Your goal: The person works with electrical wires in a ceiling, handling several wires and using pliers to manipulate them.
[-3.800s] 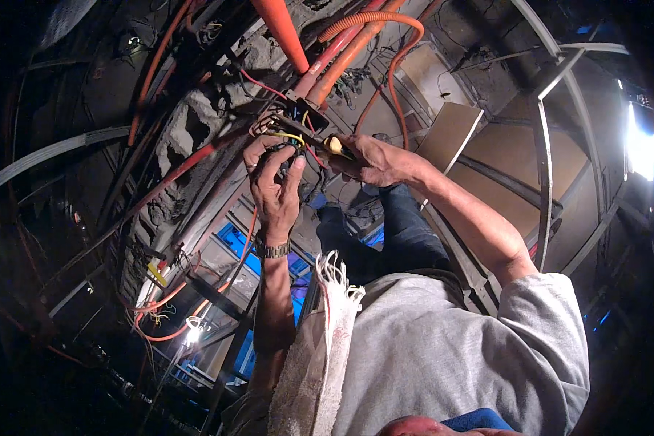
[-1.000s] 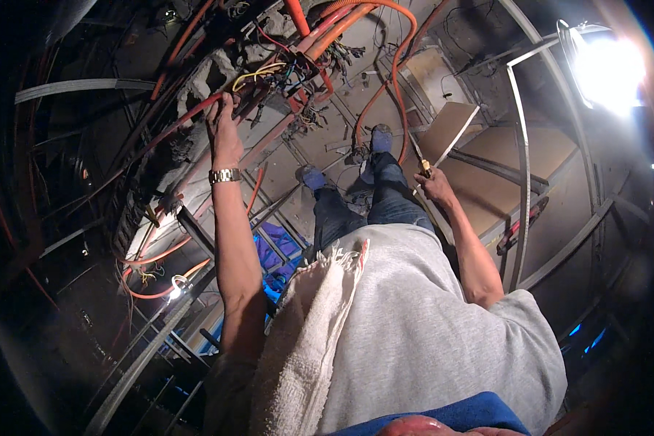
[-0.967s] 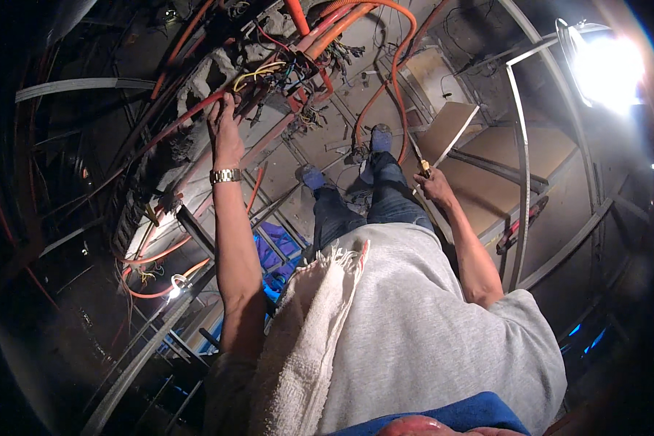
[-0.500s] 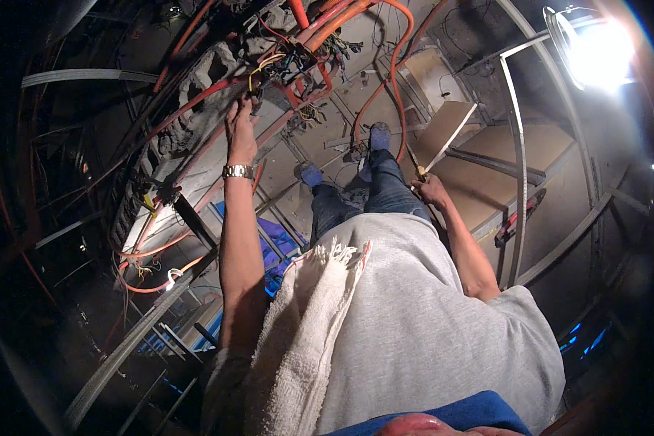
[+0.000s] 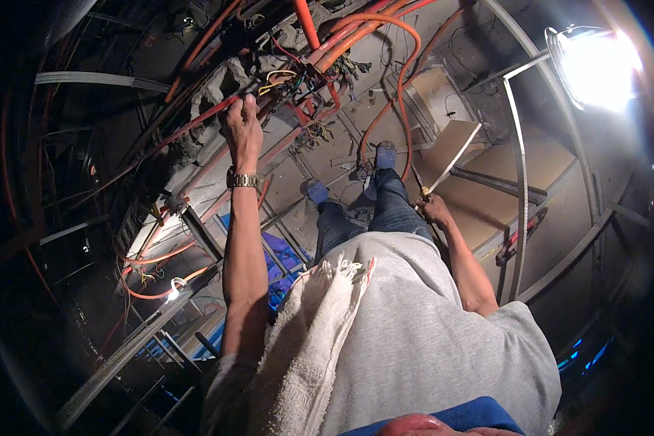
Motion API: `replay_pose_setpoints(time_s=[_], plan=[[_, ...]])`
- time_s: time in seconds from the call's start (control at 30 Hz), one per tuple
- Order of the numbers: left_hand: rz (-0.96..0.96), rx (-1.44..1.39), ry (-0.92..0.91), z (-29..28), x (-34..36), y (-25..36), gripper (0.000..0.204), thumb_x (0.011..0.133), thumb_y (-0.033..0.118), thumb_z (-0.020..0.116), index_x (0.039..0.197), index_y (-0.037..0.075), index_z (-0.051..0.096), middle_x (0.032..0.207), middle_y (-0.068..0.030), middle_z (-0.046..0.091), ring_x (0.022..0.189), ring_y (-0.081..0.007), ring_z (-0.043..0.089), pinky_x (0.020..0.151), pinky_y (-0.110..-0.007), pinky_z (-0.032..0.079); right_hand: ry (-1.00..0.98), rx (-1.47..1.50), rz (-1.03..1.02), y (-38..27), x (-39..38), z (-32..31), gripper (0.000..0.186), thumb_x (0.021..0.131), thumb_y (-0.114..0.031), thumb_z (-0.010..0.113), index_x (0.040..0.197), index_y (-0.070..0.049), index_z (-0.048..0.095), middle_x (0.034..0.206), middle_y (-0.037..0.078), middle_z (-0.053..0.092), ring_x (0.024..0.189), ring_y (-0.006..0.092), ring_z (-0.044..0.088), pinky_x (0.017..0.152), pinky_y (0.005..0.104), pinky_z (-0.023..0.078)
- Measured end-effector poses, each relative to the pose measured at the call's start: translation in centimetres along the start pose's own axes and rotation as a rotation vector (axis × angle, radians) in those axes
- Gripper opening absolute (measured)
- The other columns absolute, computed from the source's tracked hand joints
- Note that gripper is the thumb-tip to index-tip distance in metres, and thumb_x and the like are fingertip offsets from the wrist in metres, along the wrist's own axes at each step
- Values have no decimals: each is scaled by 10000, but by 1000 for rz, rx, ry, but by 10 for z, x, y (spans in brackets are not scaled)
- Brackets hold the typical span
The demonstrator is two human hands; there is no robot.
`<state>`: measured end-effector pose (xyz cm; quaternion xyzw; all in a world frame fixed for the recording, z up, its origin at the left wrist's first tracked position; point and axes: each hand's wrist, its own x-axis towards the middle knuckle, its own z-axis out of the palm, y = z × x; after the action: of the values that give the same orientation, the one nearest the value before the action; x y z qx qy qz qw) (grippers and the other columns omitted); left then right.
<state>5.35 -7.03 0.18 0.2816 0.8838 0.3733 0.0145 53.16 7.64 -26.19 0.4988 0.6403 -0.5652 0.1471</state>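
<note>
My left hand (image 5: 244, 134), with a metal watch on its wrist, is closed at a red conduit (image 5: 205, 116) that runs along the broken masonry. Its fingers curl at the conduit and the thumb points up; the far side of the grip is hidden. Just beyond it is a tangle of yellow, black and green wires (image 5: 287, 83) around an open box. Low beside my right leg, my right hand (image 5: 436, 210) is shut on a slim tool with a yellowish handle (image 5: 425, 194). The tool's thin dark end points away from me; its exact kind is unclear.
A bright work lamp (image 5: 596, 69) shines at the far right. Orange corrugated conduit (image 5: 402, 94) loops down to the floor by my feet. Metal channels (image 5: 517, 160) and brown boards (image 5: 501, 185) stand at the right. More metal framing (image 5: 127, 360) and a blue sheet (image 5: 280, 254) are at the left.
My left hand has turned and drawn back slightly from the wires, its fingers now curled at the red conduit. My right hand stays low with the tool. The view has shifted slightly.
</note>
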Motion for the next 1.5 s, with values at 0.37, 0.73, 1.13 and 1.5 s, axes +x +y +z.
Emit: replay_pose_setpoints(time_s=[0.37, 0.73, 1.13, 1.5], plan=[[86, 97, -237, -20, -16, -24, 431, 999, 368, 549, 878, -46, 567, 749, -191, 554, 685, -313, 510, 651, -416, 402, 16, 204, 97, -31, -8, -12, 393, 892, -258, 721, 1125, -1, 537, 824, 96, 642, 670, 180, 593, 563, 367, 471], [364, 579, -45, -35, 7, -15, 292, 923, 272, 637, 931, -20, 656, 943, -233, 656, 925, -395, 562, 895, -486, 394, 16, 105, 46, -60, -14, -19, 449, 894, -297, 724, 1150, 12, 521, 827, 111, 646, 655, 191, 591, 517, 377, 464], [196, 673, -110, -1, -10, -48, 235, 896, 268, 629, 893, 35, 650, 1003, -177, 686, 1035, -366, 557, 858, -513, 419, 0, -88, -61, -25, 10, 2, 620, 877, -370, 743, 1214, 76, 475, 1142, 284, 635, 1059, 355, 642, 896, 430, 492], [-70, 36, -96, 1, -18, -58, 368, 898, 344, 701, 919, -21, 660, 775, -136, 661, 682, -232, 601, 643, -361, 446, 130, -12, -19, -42, -2, 1, 573, 895, -299, 728, 1151, 75, 378, 917, 246, 638, 762, 301, 669, 605, 422, 521]])
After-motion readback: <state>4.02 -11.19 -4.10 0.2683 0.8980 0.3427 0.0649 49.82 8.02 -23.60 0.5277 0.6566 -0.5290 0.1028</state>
